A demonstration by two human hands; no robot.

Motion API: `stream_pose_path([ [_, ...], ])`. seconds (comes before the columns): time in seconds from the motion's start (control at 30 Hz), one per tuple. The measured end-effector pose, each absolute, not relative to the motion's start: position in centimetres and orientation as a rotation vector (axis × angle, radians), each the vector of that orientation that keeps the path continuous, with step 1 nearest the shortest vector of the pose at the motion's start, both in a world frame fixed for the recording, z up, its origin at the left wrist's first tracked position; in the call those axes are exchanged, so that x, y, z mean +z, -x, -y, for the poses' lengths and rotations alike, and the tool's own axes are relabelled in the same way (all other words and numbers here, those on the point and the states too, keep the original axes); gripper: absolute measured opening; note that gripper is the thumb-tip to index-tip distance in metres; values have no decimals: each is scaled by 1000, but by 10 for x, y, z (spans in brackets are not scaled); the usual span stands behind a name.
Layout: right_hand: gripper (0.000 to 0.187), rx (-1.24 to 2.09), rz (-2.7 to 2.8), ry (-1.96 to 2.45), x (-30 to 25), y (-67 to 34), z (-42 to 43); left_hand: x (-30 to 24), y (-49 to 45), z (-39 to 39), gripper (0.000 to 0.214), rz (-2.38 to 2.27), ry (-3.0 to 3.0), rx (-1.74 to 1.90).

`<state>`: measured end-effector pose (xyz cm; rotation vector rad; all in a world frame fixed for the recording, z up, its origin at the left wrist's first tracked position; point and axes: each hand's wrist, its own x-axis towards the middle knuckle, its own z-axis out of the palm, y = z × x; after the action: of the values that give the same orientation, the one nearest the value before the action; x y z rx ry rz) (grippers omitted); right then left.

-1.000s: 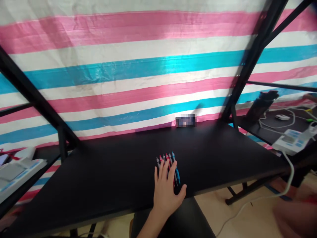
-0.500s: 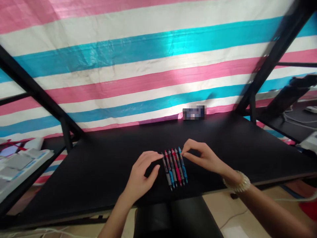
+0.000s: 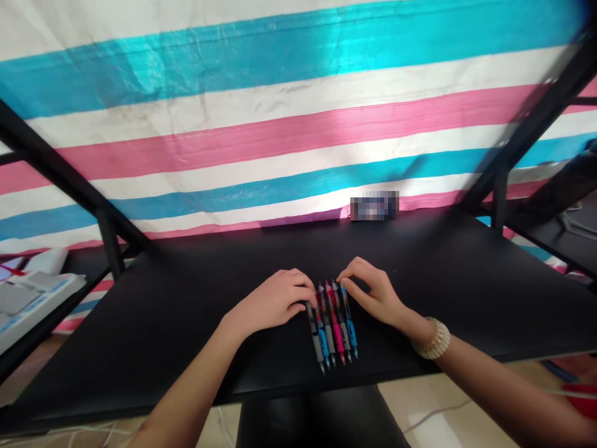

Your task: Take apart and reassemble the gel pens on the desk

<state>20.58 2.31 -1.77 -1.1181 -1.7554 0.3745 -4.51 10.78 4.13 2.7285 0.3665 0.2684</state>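
Several click pens lie side by side on the black table (image 3: 196,336), their tips toward me. At the left end of the row is a grey pen (image 3: 317,342); at the right end is a blue pen (image 3: 351,330). A pink pen (image 3: 337,326) lies between them, with others grey and blue. My left hand (image 3: 280,298) has its fingers bent round the upper end of the grey pen, hiding part of the red-topped pen beside it. With thumb and forefinger pinched together, my right hand (image 3: 375,292) touches the top of the blue pen.
A pixelated box-like item (image 3: 374,206) stands at the table's back edge against the striped sheet (image 3: 233,143). Black frame bars (image 3: 69,180) slope up at both sides. A white item with grey panels (image 3: 37,298) sits on the left neighbouring surface.
My left hand has gone from spread fingers beside the row to bent fingers on its upper left end. My right hand stays at the blue pen's top. The camera view has shifted slightly.
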Motion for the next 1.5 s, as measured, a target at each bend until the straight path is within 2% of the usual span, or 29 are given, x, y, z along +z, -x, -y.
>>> stream_pose_path([
  [0.17,19,388,1708,1144,-15,-208,-22,30,39,-107,12,-211,-2782,212],
  [0.33,22,425,1585,1213,-14,-218,-24,29,50,-113,16,-233,-2769,277],
  [0.47,37,540,1606,1215,-8,-217,-19,35,57,-115,16,-390,-2689,459],
  [0.57,48,694,1740,1159,-5,-208,-14,29,53,-108,20,-474,-2847,703],
  [0.73,47,796,1881,1166,-11,-200,-11,14,45,-94,18,-305,-3249,1018],
  [0.8,48,761,1891,1180,-15,-200,-13,11,44,-91,17,-335,-3287,1025],
  [0.87,49,701,1885,1196,-17,-200,-14,9,43,-89,25,-415,-3280,925],
  [1.0,45,580,1847,1159,-20,-199,-14,9,41,-85,44,-572,-3035,629],
  [1.17,25,526,1775,1064,-23,-198,-11,19,42,-85,40,-733,-2471,372],
  [1.27,18,617,1618,1175,-22,-199,-10,21,49,-90,17,-773,-2274,589],
  [1.37,31,712,1475,1300,-18,-199,-9,15,57,-90,25,-791,-2188,940],
  [1.5,42,838,1445,1333,-16,-198,-9,4,60,-84,22,-806,-1974,1131],
])
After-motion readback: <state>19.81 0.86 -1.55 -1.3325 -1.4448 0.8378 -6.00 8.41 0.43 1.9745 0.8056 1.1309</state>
